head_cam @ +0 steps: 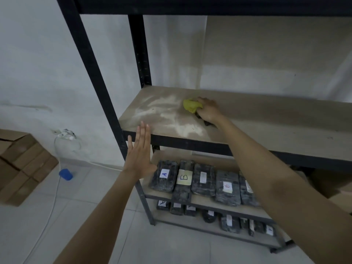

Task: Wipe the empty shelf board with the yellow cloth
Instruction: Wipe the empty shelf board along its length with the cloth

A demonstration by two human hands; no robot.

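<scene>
A bunched yellow cloth (191,105) rests on the bare brown shelf board (266,126), and my right hand (209,111) is closed around it, pressing it to the board left of centre. Pale dust streaks (162,111) cover the board's left part, just left of the cloth. My left hand (140,155) is held flat with fingers straight and together, in front of the board's front left edge near the black upright. It holds nothing.
Black metal uprights (91,73) frame the rack. The lower shelves hold several dark wrapped packs (182,178) with lettered labels. Cardboard boxes (21,164) are stacked on the floor at left, next to a blue object (65,174) and a white cable (55,197).
</scene>
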